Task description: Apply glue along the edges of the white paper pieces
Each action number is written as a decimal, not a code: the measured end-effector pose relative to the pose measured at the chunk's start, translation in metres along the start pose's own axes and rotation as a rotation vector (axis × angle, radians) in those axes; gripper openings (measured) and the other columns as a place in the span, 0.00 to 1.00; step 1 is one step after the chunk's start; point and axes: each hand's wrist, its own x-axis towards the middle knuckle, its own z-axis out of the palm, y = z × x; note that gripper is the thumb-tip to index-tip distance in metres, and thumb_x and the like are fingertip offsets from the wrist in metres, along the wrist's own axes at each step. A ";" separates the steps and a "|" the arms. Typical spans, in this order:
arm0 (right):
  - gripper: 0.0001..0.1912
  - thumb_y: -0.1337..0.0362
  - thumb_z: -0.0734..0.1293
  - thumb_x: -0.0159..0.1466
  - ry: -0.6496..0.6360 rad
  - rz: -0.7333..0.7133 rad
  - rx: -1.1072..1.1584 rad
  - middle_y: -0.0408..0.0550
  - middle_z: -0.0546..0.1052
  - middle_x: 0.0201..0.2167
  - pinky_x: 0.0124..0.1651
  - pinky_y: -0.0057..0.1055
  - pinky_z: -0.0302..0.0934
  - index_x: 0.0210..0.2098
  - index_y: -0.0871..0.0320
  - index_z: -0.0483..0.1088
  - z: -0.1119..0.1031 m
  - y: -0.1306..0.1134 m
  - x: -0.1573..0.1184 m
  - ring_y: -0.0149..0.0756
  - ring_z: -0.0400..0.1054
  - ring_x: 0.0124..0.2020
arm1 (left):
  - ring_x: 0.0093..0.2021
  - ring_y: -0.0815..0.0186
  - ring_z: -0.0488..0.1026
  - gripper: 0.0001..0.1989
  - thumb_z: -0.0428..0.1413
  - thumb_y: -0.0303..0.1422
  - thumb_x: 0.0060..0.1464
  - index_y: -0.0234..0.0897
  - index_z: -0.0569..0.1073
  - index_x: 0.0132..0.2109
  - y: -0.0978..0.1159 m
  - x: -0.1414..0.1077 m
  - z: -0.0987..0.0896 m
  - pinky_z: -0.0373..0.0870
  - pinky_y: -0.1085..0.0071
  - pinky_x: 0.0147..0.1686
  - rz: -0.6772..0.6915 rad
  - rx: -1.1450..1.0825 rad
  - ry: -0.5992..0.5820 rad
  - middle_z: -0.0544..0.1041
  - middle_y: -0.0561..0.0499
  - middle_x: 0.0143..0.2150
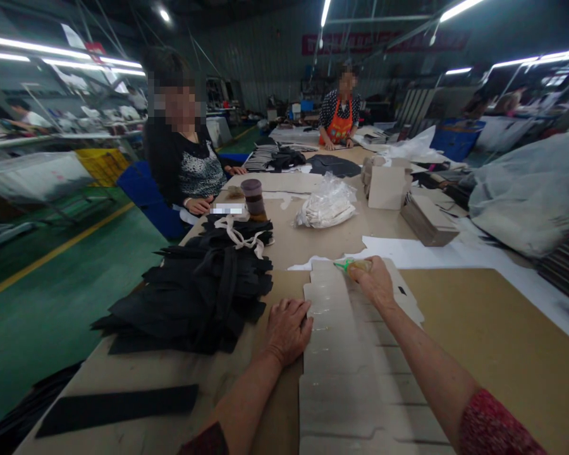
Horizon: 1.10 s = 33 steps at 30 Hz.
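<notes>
My right hand (373,283) is closed around a glue bottle (361,266) with a green nozzle. The nozzle tip points left, over the far end of overlapping pale grey cardboard pieces (336,360). Small shiny glue-like spots run along the left part of these pieces. My left hand (288,328) lies palm down at their left edge, fingers loosely stretched and touching the border. Left of it rises a heap of black fabric strips (194,297). A single black strip (118,409) lies flat nearer to me.
A plastic bag of white pieces (327,202) and a brown-lidded cup (253,197) stand further back. Stacked cardboard pieces (429,220) are at the right. One person (189,151) sits at the left table edge; another in an orange apron (339,120) is at the far end.
</notes>
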 end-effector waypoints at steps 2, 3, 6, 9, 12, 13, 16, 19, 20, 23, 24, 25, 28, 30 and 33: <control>0.21 0.49 0.68 0.54 -0.012 -0.006 0.005 0.46 0.73 0.38 0.37 0.33 0.56 0.43 0.53 0.66 0.005 -0.004 -0.002 0.41 0.67 0.37 | 0.54 0.55 0.65 0.18 0.51 0.36 0.64 0.43 0.70 0.59 0.000 0.000 -0.001 0.61 0.54 0.53 -0.001 0.001 -0.003 0.74 0.49 0.57; 0.21 0.50 0.68 0.54 -0.018 -0.009 0.008 0.46 0.73 0.38 0.37 0.33 0.57 0.43 0.53 0.66 0.007 -0.006 -0.003 0.41 0.67 0.37 | 0.54 0.55 0.65 0.18 0.51 0.36 0.64 0.43 0.70 0.59 0.001 0.000 -0.001 0.61 0.54 0.53 -0.002 0.002 -0.004 0.74 0.49 0.57; 0.21 0.50 0.68 0.54 -0.036 -0.021 0.019 0.47 0.73 0.39 0.38 0.33 0.57 0.43 0.53 0.66 0.015 -0.013 -0.007 0.42 0.67 0.38 | 0.54 0.55 0.65 0.18 0.51 0.36 0.64 0.43 0.69 0.60 0.001 0.000 -0.002 0.61 0.54 0.53 -0.003 0.002 -0.006 0.74 0.50 0.57; 0.21 0.51 0.68 0.54 -0.050 -0.033 0.036 0.48 0.73 0.39 0.39 0.34 0.57 0.43 0.53 0.65 0.022 -0.019 -0.010 0.43 0.67 0.39 | 0.54 0.55 0.65 0.18 0.50 0.37 0.65 0.43 0.69 0.60 0.001 0.000 -0.001 0.61 0.54 0.53 -0.002 -0.001 -0.005 0.74 0.50 0.57; 0.20 0.51 0.68 0.54 -0.060 -0.041 0.061 0.48 0.72 0.40 0.41 0.35 0.57 0.42 0.53 0.65 0.027 -0.023 -0.014 0.43 0.67 0.40 | 0.54 0.55 0.65 0.18 0.50 0.37 0.64 0.43 0.69 0.60 0.001 0.000 -0.001 0.61 0.54 0.53 -0.002 -0.003 -0.005 0.73 0.50 0.57; 0.20 0.51 0.68 0.53 -0.063 -0.040 0.073 0.48 0.72 0.40 0.41 0.35 0.57 0.42 0.53 0.65 0.029 -0.025 -0.015 0.43 0.66 0.40 | 0.54 0.55 0.65 0.18 0.50 0.37 0.64 0.43 0.70 0.60 0.001 0.000 -0.001 0.61 0.54 0.53 -0.003 -0.002 -0.005 0.73 0.50 0.57; 0.20 0.52 0.69 0.51 -0.066 -0.026 0.132 0.48 0.72 0.41 0.42 0.35 0.57 0.41 0.53 0.65 0.031 -0.028 -0.019 0.44 0.66 0.41 | 0.54 0.54 0.65 0.18 0.50 0.37 0.65 0.43 0.70 0.60 0.001 0.001 -0.001 0.61 0.54 0.53 -0.008 -0.001 -0.007 0.74 0.49 0.57; 0.20 0.53 0.71 0.49 -0.058 0.015 0.231 0.47 0.72 0.39 0.43 0.35 0.58 0.39 0.53 0.66 0.032 -0.031 -0.023 0.43 0.66 0.40 | 0.54 0.55 0.65 0.18 0.50 0.36 0.65 0.42 0.70 0.60 0.000 0.001 -0.001 0.61 0.54 0.53 -0.002 -0.002 -0.011 0.74 0.49 0.57; 0.20 0.54 0.71 0.48 -0.053 0.037 0.273 0.46 0.72 0.38 0.42 0.35 0.58 0.38 0.53 0.66 0.032 -0.031 -0.024 0.42 0.66 0.39 | 0.54 0.55 0.65 0.18 0.50 0.36 0.65 0.42 0.70 0.60 -0.001 0.001 -0.001 0.61 0.54 0.53 0.000 -0.003 -0.012 0.74 0.49 0.57; 0.21 0.56 0.73 0.44 -0.024 0.134 0.434 0.43 0.72 0.33 0.39 0.33 0.59 0.36 0.53 0.67 0.031 -0.033 -0.028 0.40 0.66 0.36 | 0.54 0.54 0.65 0.19 0.50 0.36 0.65 0.42 0.70 0.60 -0.001 0.001 -0.001 0.61 0.54 0.53 0.012 -0.004 -0.009 0.73 0.48 0.57; 0.22 0.55 0.73 0.44 -0.011 0.178 0.505 0.42 0.73 0.32 0.37 0.32 0.59 0.36 0.53 0.67 0.029 -0.034 -0.030 0.39 0.66 0.35 | 0.54 0.54 0.65 0.18 0.50 0.36 0.65 0.42 0.70 0.60 -0.002 0.001 -0.001 0.61 0.54 0.53 0.014 -0.005 -0.007 0.74 0.48 0.57; 0.22 0.54 0.73 0.45 -0.001 0.227 0.584 0.42 0.73 0.31 0.34 0.31 0.60 0.37 0.53 0.67 0.027 -0.034 -0.031 0.38 0.67 0.33 | 0.54 0.54 0.65 0.18 0.50 0.36 0.65 0.41 0.70 0.60 -0.002 0.001 -0.001 0.61 0.54 0.53 0.014 -0.007 -0.005 0.74 0.48 0.57; 0.23 0.51 0.70 0.48 -0.007 0.357 0.846 0.43 0.74 0.29 0.23 0.28 0.56 0.40 0.55 0.67 0.010 -0.029 -0.035 0.35 0.67 0.26 | 0.54 0.55 0.66 0.19 0.50 0.35 0.64 0.40 0.70 0.60 -0.002 0.001 -0.002 0.61 0.55 0.54 0.005 -0.015 0.000 0.74 0.47 0.56; 0.20 0.52 0.68 0.51 -0.019 0.409 1.000 0.43 0.74 0.28 0.19 0.26 0.54 0.39 0.56 0.68 -0.012 -0.019 -0.038 0.33 0.66 0.23 | 0.54 0.54 0.66 0.19 0.50 0.34 0.64 0.39 0.69 0.60 -0.003 0.002 -0.001 0.61 0.54 0.55 0.000 -0.020 0.001 0.74 0.46 0.56; 0.14 0.57 0.65 0.55 0.001 0.474 1.176 0.44 0.75 0.26 0.19 0.23 0.57 0.38 0.57 0.69 -0.055 0.007 -0.043 0.30 0.67 0.22 | 0.55 0.54 0.66 0.21 0.49 0.34 0.64 0.38 0.67 0.62 -0.004 0.002 0.001 0.61 0.54 0.56 -0.014 -0.028 0.006 0.74 0.45 0.56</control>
